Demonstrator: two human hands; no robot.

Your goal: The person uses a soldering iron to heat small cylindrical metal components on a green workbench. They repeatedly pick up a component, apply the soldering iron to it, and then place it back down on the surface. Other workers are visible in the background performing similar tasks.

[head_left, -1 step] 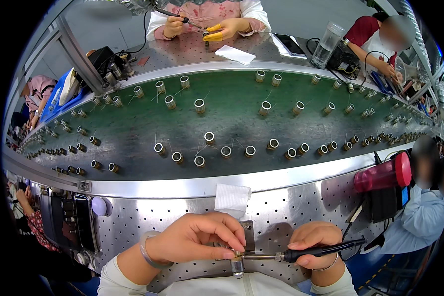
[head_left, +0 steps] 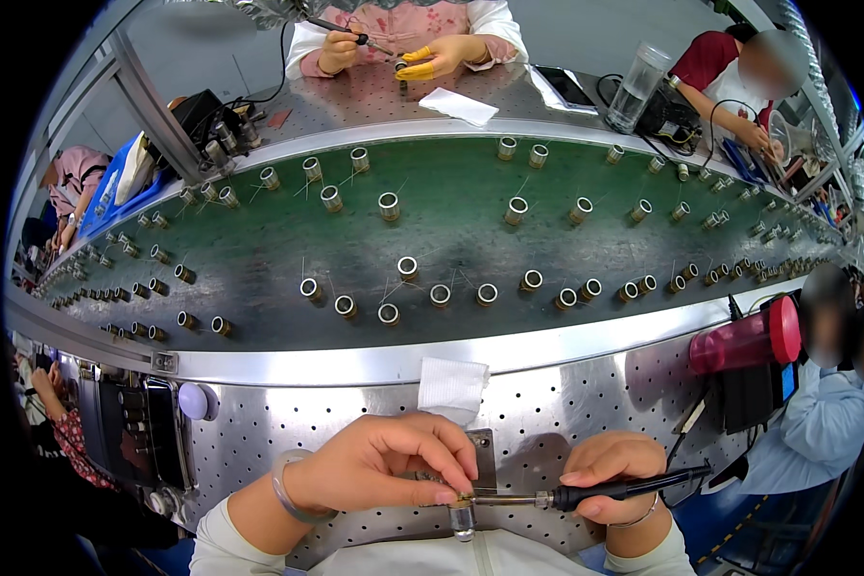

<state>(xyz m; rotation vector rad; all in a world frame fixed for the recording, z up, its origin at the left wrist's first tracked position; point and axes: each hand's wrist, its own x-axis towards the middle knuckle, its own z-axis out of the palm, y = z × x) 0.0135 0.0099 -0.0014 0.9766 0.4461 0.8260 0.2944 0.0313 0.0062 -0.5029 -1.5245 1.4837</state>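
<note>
My left hand pinches the top of a small metal cylinder part near the front of the perforated metal bench. The fingertips hide what exactly they grip at its upper end. In my right hand is a black-handled soldering iron, held nearly level with its metal shaft pointing left. Its tip reaches the cylinder's top, close to my left thumb. A metal bracket plate stands behind the part.
A green conveyor belt carries several metal cylinders with thin wires. On the bench lie a folded white cloth, a pink bottle, a black soldering station and a purple round object. Co-workers sit opposite and at both sides.
</note>
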